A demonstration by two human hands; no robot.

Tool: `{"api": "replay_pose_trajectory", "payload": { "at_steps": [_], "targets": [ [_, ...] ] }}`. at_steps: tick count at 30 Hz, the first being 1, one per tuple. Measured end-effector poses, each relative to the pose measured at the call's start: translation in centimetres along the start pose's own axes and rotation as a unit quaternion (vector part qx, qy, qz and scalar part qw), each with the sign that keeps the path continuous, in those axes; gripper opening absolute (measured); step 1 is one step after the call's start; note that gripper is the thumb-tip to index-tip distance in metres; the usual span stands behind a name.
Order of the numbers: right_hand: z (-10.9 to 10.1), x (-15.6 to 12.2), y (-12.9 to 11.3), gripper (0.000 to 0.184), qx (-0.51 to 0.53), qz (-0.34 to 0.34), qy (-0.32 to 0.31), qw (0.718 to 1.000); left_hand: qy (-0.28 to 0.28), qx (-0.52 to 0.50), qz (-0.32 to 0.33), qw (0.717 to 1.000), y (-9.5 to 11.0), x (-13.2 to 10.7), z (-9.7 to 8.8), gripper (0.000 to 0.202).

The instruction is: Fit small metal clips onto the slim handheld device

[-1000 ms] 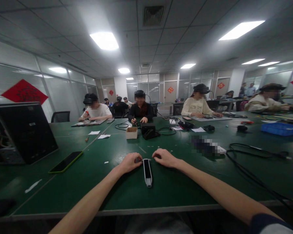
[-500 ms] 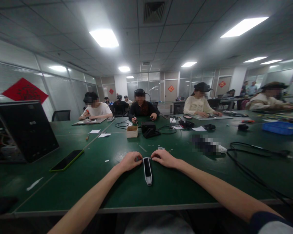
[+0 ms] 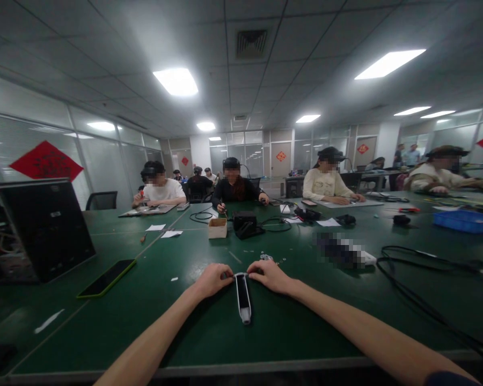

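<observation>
Broadly, a dark green work table [image 3: 153, 311] fills the lower view, with other people seated along its far side. At the left edge a large black flat-sided case [image 3: 48, 228] stands tilted, and a long black cable [image 3: 416, 297] loops across the right side. A shallow blue plastic tray [image 3: 465, 220] sits far right. A dark phone in a green case [image 3: 107, 277] lies flat near the black case. A small open cardboard box [image 3: 218, 228] stands further back. Centred before the person, a slim black-and-white handheld device [image 3: 243, 296] lies flat, lengthwise. The left hand [image 3: 213, 279] and right hand [image 3: 270, 275] flank its far end, fingers drawn in narrow, fingertips pinching that end.
</observation>
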State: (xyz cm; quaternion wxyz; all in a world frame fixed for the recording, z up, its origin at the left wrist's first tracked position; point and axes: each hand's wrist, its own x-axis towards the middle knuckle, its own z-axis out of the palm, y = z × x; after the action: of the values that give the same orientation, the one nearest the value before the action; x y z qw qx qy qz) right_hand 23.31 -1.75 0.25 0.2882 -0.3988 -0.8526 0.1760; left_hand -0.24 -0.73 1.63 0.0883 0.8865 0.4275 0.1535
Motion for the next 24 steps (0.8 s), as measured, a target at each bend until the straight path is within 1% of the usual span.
{"api": "replay_pose_trajectory", "payload": {
  "at_steps": [7,17,24],
  "targets": [
    [1.08,0.40,-0.06,0.020,-0.012,0.008,0.020,1.000,0.002,-0.008,0.002,1.000,-0.41,0.04,0.42,0.018],
    [0.65,0.38,-0.33,0.020,-0.030,-0.005,0.000,1.000,0.015,0.003,0.013,1.000,-0.73,0.13,0.72,0.017],
    [0.75,0.27,-0.46,0.023,-0.067,-0.019,0.009,0.998,0.011,0.006,0.013,1.000,-0.76,0.07,0.61,0.019]
  ]
}}
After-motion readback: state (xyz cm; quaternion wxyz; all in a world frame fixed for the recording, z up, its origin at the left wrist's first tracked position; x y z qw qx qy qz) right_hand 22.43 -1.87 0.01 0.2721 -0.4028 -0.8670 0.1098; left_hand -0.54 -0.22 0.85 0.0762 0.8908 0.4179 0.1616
